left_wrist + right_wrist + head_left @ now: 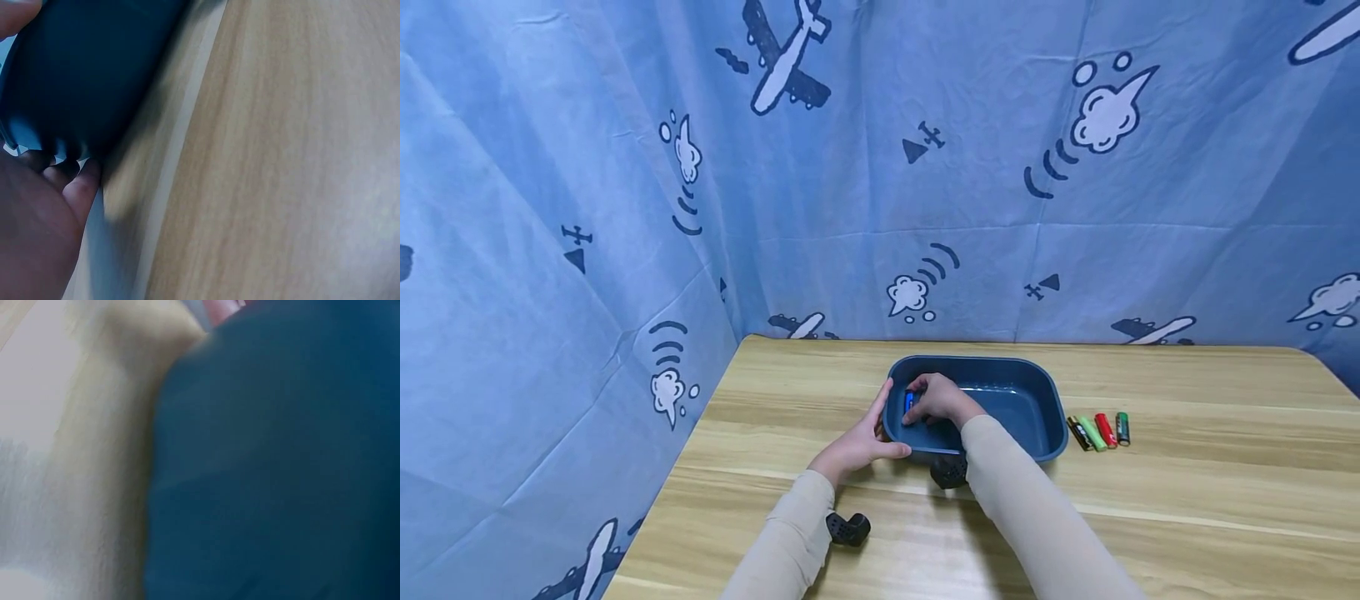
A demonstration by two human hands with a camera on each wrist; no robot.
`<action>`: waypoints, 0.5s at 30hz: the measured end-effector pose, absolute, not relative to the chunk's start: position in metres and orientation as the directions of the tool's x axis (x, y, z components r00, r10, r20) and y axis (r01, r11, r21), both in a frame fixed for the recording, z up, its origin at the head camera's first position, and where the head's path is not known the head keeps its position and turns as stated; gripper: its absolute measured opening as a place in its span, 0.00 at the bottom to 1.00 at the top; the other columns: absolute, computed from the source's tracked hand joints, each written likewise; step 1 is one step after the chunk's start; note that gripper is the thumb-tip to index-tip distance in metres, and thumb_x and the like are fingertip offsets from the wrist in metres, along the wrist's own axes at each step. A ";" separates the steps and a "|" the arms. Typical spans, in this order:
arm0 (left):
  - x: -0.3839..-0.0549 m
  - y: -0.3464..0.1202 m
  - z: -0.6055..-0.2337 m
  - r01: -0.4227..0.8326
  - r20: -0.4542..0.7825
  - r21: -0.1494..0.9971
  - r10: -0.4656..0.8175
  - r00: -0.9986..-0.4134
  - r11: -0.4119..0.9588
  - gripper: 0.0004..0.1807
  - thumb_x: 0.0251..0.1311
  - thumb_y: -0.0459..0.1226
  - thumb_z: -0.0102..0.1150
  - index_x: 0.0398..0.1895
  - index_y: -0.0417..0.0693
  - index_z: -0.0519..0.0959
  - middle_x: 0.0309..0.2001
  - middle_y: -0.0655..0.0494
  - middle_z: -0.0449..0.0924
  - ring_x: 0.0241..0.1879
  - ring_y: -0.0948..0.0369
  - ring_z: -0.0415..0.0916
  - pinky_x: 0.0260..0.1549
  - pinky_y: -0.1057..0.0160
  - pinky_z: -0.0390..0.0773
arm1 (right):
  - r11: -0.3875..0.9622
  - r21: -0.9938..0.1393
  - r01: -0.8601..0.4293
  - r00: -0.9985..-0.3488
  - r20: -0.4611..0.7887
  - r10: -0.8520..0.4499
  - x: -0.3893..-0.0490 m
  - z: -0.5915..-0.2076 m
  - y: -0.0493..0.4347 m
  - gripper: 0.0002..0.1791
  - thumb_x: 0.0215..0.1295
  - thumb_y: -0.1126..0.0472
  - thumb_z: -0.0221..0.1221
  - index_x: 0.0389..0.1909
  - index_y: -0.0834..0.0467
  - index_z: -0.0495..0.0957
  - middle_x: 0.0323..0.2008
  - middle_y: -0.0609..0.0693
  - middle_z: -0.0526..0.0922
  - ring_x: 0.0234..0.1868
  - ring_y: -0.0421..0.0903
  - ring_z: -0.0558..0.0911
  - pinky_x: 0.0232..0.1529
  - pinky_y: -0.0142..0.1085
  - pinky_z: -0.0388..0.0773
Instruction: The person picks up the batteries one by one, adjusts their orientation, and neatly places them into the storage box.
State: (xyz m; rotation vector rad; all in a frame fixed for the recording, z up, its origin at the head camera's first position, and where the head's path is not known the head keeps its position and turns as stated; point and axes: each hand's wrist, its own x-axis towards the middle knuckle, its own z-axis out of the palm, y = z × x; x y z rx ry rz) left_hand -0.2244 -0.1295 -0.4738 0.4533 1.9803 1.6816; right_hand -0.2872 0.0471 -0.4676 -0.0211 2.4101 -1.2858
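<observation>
A dark blue rectangular plastic basin (1011,408) sits on the wooden table. My left hand (853,446) grips its left end, thumb along the front side and the other fingers against the outer left wall. The left wrist view shows that hand (47,212) with its fingertips at the basin's wall (81,75). Inside the left end, my right hand (942,398) pinches a blue battery (909,401) between thumb and fingers at its two ends. The right wrist view is mostly filled by the basin's outer wall (269,462), which hides the right hand.
Just right of the basin lie several batteries side by side: a black and gold one (1080,433), a light green one (1093,433), a red one (1106,430) and a dark green one (1123,428). A blue patterned curtain (880,192) hangs behind the table (1210,483).
</observation>
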 end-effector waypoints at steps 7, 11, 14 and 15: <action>-0.214 -0.129 -0.450 -0.071 -0.168 0.979 0.561 -0.810 0.191 0.54 0.56 0.30 0.60 0.73 0.57 0.30 0.73 0.45 0.27 0.69 0.46 0.44 0.65 0.52 0.49 | 0.628 -0.770 0.118 -0.928 -0.311 -0.207 -0.287 -0.472 0.045 0.31 0.39 0.62 0.75 0.48 0.60 0.73 0.37 0.56 0.76 0.29 0.48 0.77 0.29 0.37 0.79; -0.214 -0.129 -0.452 -0.066 -0.157 0.982 0.557 -0.815 0.179 0.54 0.56 0.29 0.59 0.73 0.59 0.30 0.73 0.45 0.29 0.69 0.47 0.45 0.65 0.52 0.50 | 0.645 -0.758 0.094 -0.934 -0.292 -0.207 -0.285 -0.471 0.044 0.31 0.40 0.61 0.75 0.48 0.59 0.74 0.36 0.55 0.76 0.26 0.47 0.77 0.26 0.36 0.78; -0.214 -0.128 -0.453 -0.067 -0.155 0.983 0.559 -0.814 0.173 0.54 0.56 0.28 0.59 0.73 0.59 0.30 0.73 0.45 0.29 0.69 0.47 0.44 0.65 0.52 0.50 | 0.650 -0.755 0.083 -0.937 -0.282 -0.207 -0.284 -0.470 0.043 0.31 0.40 0.60 0.75 0.48 0.59 0.74 0.36 0.55 0.76 0.25 0.47 0.76 0.25 0.36 0.77; -0.215 -0.128 -0.453 -0.064 -0.154 0.982 0.560 -0.814 0.177 0.54 0.56 0.28 0.59 0.73 0.59 0.30 0.73 0.44 0.29 0.69 0.47 0.44 0.65 0.52 0.50 | 0.649 -0.756 0.083 -0.937 -0.281 -0.207 -0.284 -0.471 0.043 0.31 0.40 0.61 0.75 0.48 0.59 0.74 0.36 0.55 0.76 0.25 0.47 0.76 0.25 0.36 0.78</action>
